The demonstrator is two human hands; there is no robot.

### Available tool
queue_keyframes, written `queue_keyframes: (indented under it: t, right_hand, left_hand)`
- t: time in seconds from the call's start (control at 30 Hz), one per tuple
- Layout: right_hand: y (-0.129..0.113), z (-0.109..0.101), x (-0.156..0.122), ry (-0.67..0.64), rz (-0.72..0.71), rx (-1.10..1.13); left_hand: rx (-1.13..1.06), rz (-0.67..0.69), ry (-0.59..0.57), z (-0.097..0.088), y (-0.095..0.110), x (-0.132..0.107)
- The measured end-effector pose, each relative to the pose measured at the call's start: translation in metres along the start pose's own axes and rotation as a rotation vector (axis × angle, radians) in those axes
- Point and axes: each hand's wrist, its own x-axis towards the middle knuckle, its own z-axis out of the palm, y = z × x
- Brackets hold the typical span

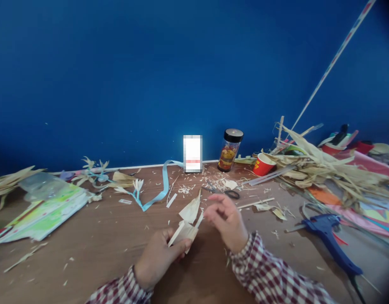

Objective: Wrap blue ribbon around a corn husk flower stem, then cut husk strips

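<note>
My left hand (pixel 163 253) is closed around a folded piece of pale corn husk (pixel 187 232), thumb on top and fingers underneath. A narrow husk strip (pixel 199 220) sticks up from its right side. The fingertips of my right hand (pixel 226 219) come together at the strip's upper end, with the other fingers loosely curled. Just beyond the folded piece lies a pointed, cut husk (pixel 190 207) on the table. Dark-handled scissors (pixel 234 194) rest behind my right hand, partly covered by husk scraps.
Light-blue ribbon (pixel 166 181) with husk flowers (pixel 138 185) curls across the table's back left. A black-lidded jar (pixel 230 152) and red paper cup (pixel 263 167) stand behind. Corn husks (pixel 333 173) pile up at right, near a blue glue gun (pixel 332 240). Green-white packaging (pixel 52 211) lies left.
</note>
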Motion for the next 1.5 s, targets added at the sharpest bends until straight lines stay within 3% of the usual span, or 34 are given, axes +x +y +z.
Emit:
queue_keyframes:
  t: [0.07, 0.13, 0.23, 0.3, 0.5, 0.7, 0.93, 1.07, 1.17, 1.27, 1.37, 1.5]
  right_hand:
    - [0.005, -0.017, 0.012, 0.130, -0.032, -0.115]
    - [0.012, -0.034, 0.023, 0.232, -0.111, -0.412]
    - [0.021, -0.051, 0.030, 0.181, -0.206, -0.894]
    - [0.025, -0.054, 0.030, 0.111, -0.220, -1.079]
    - [0.021, -0.050, 0.025, 0.126, -0.185, -1.249]
    - [0.017, -0.051, 0.025, 0.062, -0.136, -1.299]
    - [0.019, -0.057, 0.030, 0.086, -0.069, -1.268]
    - [0.017, -0.056, 0.029, 0.170, -0.121, -1.258]
    - [0.020, -0.054, 0.029, 0.220, -0.190, -1.094]
    - [0.022, -0.051, 0.030, 0.250, -0.168, -0.825]
    - [0.016, -0.043, 0.028, 0.137, -0.054, -0.504]
    - [0.003, -0.015, 0.011, -0.207, 0.187, 0.024]
  left_hand:
    - [-0.006, 0.006, 0.062, 0.000, 0.000, 0.000]
    - [-0.084, 0.018, 0.108, 0.000, 0.000, 0.001]
    - [-0.238, 0.067, 0.147, 0.000, -0.001, 0.003]
    - [-0.320, 0.089, 0.182, -0.001, -0.002, 0.005]
    - [-0.496, 0.090, 0.278, -0.003, -0.007, 0.011]
    - [-0.525, 0.174, 0.299, -0.004, -0.007, 0.014]
    - [-0.606, 0.174, 0.324, -0.005, -0.008, 0.015]
    - [-0.731, 0.133, 0.325, -0.007, -0.005, 0.015]
    - [-0.813, 0.101, 0.318, -0.009, -0.003, 0.015]
    - [-0.879, 0.073, 0.295, -0.011, -0.003, 0.015]
    - [-0.982, 0.054, 0.248, -0.015, -0.004, 0.016]
    - [-1.151, 0.035, 0.160, -0.020, -0.004, 0.018]
